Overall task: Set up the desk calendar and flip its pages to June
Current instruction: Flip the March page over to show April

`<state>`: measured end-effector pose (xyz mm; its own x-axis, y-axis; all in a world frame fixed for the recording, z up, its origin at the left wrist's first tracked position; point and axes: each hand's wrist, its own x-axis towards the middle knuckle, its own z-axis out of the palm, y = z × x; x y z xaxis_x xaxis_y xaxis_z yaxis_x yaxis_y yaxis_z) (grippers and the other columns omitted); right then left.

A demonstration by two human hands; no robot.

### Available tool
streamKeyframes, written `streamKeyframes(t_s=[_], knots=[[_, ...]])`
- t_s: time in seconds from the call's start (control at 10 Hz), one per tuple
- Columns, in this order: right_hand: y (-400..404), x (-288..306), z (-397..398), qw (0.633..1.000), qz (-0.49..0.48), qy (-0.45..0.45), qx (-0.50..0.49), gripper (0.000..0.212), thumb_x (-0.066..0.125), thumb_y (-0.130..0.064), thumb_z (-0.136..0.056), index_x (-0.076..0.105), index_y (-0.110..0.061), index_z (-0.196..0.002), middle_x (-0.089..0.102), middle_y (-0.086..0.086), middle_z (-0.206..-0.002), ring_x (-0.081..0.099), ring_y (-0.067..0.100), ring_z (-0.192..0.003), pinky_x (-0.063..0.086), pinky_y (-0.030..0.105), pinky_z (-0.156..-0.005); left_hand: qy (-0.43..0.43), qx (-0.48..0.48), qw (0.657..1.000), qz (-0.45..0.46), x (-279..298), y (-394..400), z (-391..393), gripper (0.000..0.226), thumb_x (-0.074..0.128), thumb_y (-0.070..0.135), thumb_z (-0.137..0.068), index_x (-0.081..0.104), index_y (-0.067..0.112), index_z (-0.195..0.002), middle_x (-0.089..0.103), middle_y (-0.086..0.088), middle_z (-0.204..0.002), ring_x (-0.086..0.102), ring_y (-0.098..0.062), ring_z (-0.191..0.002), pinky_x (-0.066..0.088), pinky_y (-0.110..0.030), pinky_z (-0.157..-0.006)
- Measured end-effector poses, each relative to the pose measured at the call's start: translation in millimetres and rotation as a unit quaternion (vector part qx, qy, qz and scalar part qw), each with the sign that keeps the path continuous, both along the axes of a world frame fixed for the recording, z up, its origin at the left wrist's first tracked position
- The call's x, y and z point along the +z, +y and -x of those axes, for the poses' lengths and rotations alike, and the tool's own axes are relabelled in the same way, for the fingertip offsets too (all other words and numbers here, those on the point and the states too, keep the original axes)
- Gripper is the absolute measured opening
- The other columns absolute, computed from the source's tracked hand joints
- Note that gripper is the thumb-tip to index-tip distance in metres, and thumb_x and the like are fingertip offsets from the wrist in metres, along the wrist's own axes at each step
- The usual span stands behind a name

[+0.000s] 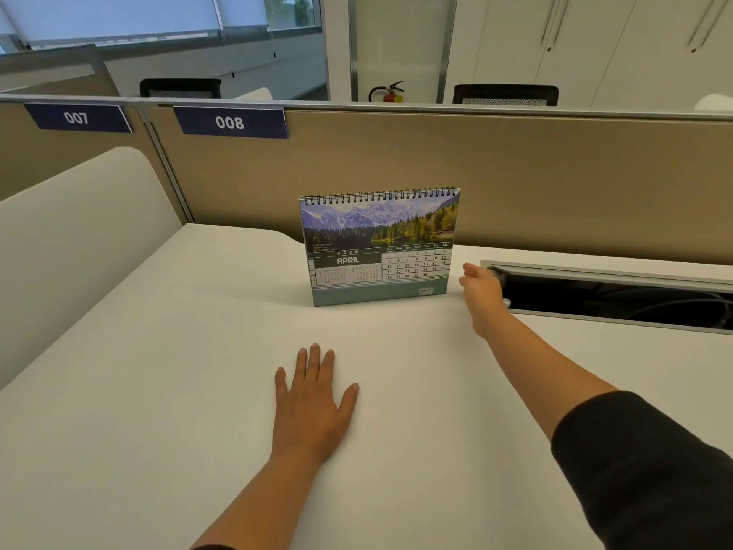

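Note:
A spiral-bound desk calendar (pixel 378 248) stands upright on the white desk (pixel 158 371), close to the beige partition. Its front page shows a mountain lake photo above the word APRIL and a date grid. My left hand (pixel 313 402) lies flat on the desk in front of the calendar, palm down, fingers apart, holding nothing. My right hand (pixel 482 291) is stretched out just to the right of the calendar's lower right edge, a small gap away from it, with loosely curled fingers and nothing in it.
An open cable tray slot (pixel 611 295) with dark wiring inside is cut into the desk right of my right hand. The beige partition (pixel 515 180) with a label 008 (pixel 230 122) closes the far edge. A white side panel (pixel 79 232) borders the left.

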<state>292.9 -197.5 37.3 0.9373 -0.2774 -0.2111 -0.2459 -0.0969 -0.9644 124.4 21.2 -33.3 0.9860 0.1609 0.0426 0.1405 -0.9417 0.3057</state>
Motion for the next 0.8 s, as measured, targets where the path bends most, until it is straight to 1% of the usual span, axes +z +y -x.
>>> streamKeyframes(t_s=[0.1,0.2,0.5,0.6,0.7,0.8], knots=[[3.4,-5.6,0.4,0.999,0.036,-0.005,0.029,0.048,0.039,-0.001,-0.093,0.037,-0.014,-0.138,0.037,0.006,-0.148,0.034,0.027,-0.134,0.033,0.034,-0.103,0.0,0.001,1.0,0.0,-0.7,0.2,-0.3,0.067,0.019,0.057,-0.089,0.006,0.025,-0.147,-0.002,0.004,-0.159,-0.01,-0.012,-0.145,-0.009,-0.043,-0.116],[7.6,-4.6,-0.5,0.998,0.046,-0.005,0.045,0.05,0.037,0.001,-0.092,0.035,-0.016,-0.14,0.034,0.006,-0.149,0.032,0.028,-0.135,0.034,0.036,-0.104,-0.001,0.001,1.0,-0.002,-1.0,0.4,-0.1,0.067,0.018,0.057,-0.089,0.006,0.025,-0.147,-0.002,0.004,-0.159,-0.01,-0.012,-0.145,-0.009,-0.042,-0.116],[11.4,-7.4,-2.1,0.997,0.059,-0.022,0.045,0.047,0.037,0.001,-0.092,0.041,-0.013,-0.136,0.043,0.011,-0.144,0.039,0.03,-0.131,0.037,0.039,-0.102,0.002,0.001,1.0,-0.001,0.0,-0.1,0.1,0.066,0.018,0.057,-0.09,0.005,0.026,-0.147,-0.004,0.004,-0.159,-0.011,-0.012,-0.144,-0.01,-0.042,-0.116],[11.6,-7.8,-2.9,0.997,0.069,-0.022,0.038,0.045,0.038,0.001,-0.091,0.044,-0.012,-0.133,0.048,0.011,-0.139,0.044,0.03,-0.126,0.04,0.039,-0.1,0.002,0.001,1.0,0.001,0.2,0.3,0.1,0.067,0.018,0.057,-0.09,0.005,0.026,-0.147,-0.004,0.004,-0.159,-0.011,-0.012,-0.144,-0.01,-0.042,-0.117],[11.5,-8.1,-2.6,0.996,0.085,-0.026,0.003,0.037,0.044,-0.004,-0.091,0.052,-0.012,-0.127,0.056,0.009,-0.132,0.05,0.028,-0.119,0.044,0.037,-0.095,0.002,0.0,1.0,0.002,0.1,0.6,0.6,0.067,0.019,0.057,-0.09,0.006,0.025,-0.147,-0.003,0.004,-0.159,-0.011,-0.012,-0.144,-0.009,-0.043,-0.117],[9.8,-10.0,-2.1,0.994,0.097,-0.042,-0.032,0.025,0.057,-0.017,-0.088,0.061,-0.011,-0.112,0.064,0.01,-0.119,0.057,0.024,-0.102,0.048,0.033,-0.085,0.001,0.0,1.0,0.005,-0.2,0.2,0.8,0.067,0.019,0.057,-0.09,0.006,0.025,-0.147,-0.003,0.004,-0.159,-0.011,-0.012,-0.144,-0.01,-0.042,-0.116]])
